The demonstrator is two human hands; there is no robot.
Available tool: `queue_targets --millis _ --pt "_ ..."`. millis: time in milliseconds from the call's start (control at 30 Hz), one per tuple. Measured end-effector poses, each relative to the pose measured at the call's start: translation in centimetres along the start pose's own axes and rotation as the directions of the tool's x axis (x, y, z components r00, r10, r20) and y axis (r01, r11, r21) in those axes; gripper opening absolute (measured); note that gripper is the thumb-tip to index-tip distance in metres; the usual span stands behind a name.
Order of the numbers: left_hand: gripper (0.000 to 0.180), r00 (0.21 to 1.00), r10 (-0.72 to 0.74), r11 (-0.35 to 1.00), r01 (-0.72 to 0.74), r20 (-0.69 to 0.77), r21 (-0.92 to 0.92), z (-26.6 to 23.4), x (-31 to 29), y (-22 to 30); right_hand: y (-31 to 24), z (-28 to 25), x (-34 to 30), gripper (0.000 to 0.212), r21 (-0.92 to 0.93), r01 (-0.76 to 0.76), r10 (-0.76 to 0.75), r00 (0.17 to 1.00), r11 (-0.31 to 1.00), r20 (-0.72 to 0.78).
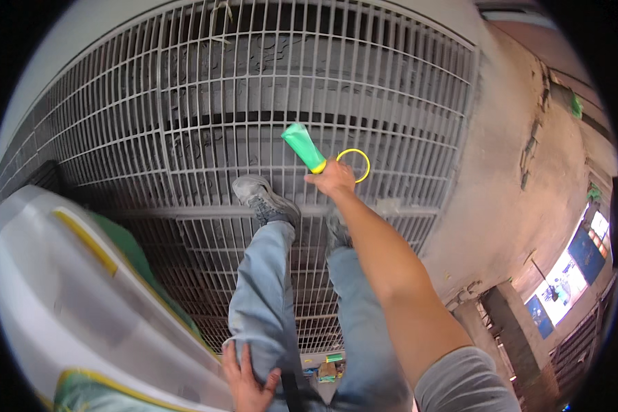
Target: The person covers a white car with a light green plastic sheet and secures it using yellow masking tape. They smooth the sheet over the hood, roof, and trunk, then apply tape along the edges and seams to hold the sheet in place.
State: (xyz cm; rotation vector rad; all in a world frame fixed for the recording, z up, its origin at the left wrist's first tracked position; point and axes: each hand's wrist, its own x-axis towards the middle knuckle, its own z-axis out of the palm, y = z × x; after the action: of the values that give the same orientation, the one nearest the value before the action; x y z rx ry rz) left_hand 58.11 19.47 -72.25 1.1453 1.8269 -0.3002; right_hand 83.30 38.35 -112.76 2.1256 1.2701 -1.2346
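My right hand [334, 177] is stretched out over the floor grating. Its fingers are wrapped round the yellow end of a green roll [301, 146], which looks like masking film. A thin yellow ring [368, 163], perhaps a roll of tape, sticks out on the right side of the same hand; how it is held is hidden. My left hand [250, 381] lies on my left trouser leg with fingers apart, holding nothing. Close to it on the left is a large white curved panel [117, 302], like a bumper, with yellow tape [86, 242] on it and green film [127, 247] along its edge.
Under my shoes [264, 199] runs a grey metal grating [309, 89] with dark gaps. Stained concrete floor [494, 178] with a cracked strip borders it on the right. A bright opening with blue panels [587, 252] is at the far right. Small items [327, 371] lie behind my legs.
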Motion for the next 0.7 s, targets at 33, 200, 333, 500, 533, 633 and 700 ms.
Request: queue_targets --millis 33,200,333,500,533,633,700 --pt "0.071 1.000 0.031 0.988 -0.031 0.001 0.150 -0.5 2.2 0.7 -0.9 1.0 2.8 0.072 -0.126 -0.014 0.012 1.000 0.992 -0.017" --pt "0.067 0.994 -0.032 0.987 0.015 0.102 0.157 -6.3 8.6 1.0 -2.8 3.4 7.6 0.043 -0.199 0.086 -0.081 0.996 0.976 0.034" --pt "0.064 0.989 0.013 0.992 -0.031 0.149 0.125 -9.5 9.7 2.6 -5.5 -2.5 -1.6 0.052 0.154 -0.087 0.063 0.986 0.984 0.153" --pt "0.078 0.943 -0.090 0.996 0.092 0.321 0.009 -15.1 13.7 4.9 -17.7 -20.7 -15.7 0.050 0.433 -0.026 -0.125 0.940 0.901 0.316" --pt "0.080 0.912 -0.160 0.980 0.193 0.377 -0.050 -17.1 14.1 5.6 -21.4 -24.3 -17.2 0.048 0.511 -0.035 -0.195 0.900 0.859 0.389" --pt "0.082 0.881 -0.298 0.777 0.447 0.367 -0.444 -22.4 16.1 8.7 -31.1 -32.9 -18.9 0.046 0.562 0.038 -0.313 0.860 0.826 0.403" --pt "0.082 0.920 -0.282 0.662 0.392 0.273 -0.639 -27.0 18.7 11.6 -37.6 -37.7 -17.4 0.049 0.472 0.180 -0.395 0.823 0.863 0.407"
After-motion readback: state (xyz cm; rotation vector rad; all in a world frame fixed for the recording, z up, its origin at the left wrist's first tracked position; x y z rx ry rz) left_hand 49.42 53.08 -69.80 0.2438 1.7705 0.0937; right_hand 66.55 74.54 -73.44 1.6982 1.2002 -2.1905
